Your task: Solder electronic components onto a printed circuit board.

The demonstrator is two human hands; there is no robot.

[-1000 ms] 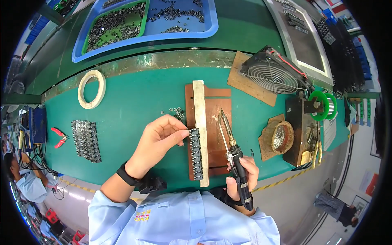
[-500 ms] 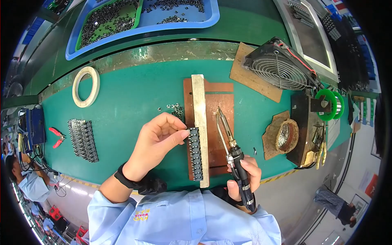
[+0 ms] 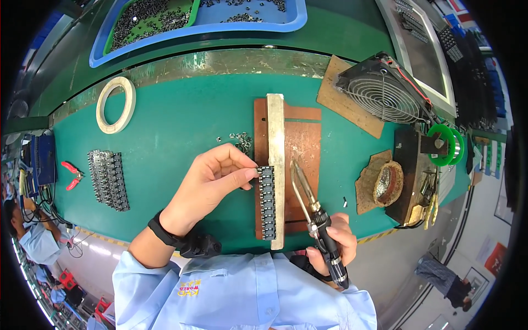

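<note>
A strip of dark circuit boards [image 3: 267, 203] lies lengthwise against the left side of a pale metal bar [image 3: 276, 132], on a brown base plate [image 3: 303, 148]. My left hand [image 3: 212, 181] is closed in a pinch at the strip's far left corner. Its fingertips hide whether they grip the strip or a small part. My right hand [image 3: 338, 242] is wrapped round a black soldering iron [image 3: 324, 234] with a thin feed tube alongside. The iron's tip is over the base plate, right of the bar and apart from the strip. Small metal parts [image 3: 242, 142] are scattered beyond my left hand.
Left: a tape roll [image 3: 101, 113], red-handled cutters [image 3: 72, 175] and stacked board strips [image 3: 108, 180]. Right: a fan [image 3: 382, 93], a green solder reel [image 3: 440, 146] and a round tip-cleaning dish [image 3: 388, 184]. A blue tray [image 3: 220, 30] of small parts stands at the back.
The iron's tip has come closer to me and to the metal bar. My left hand stays pinched by the strip's far end, shifted slightly left of it. The whole view has moved a little.
</note>
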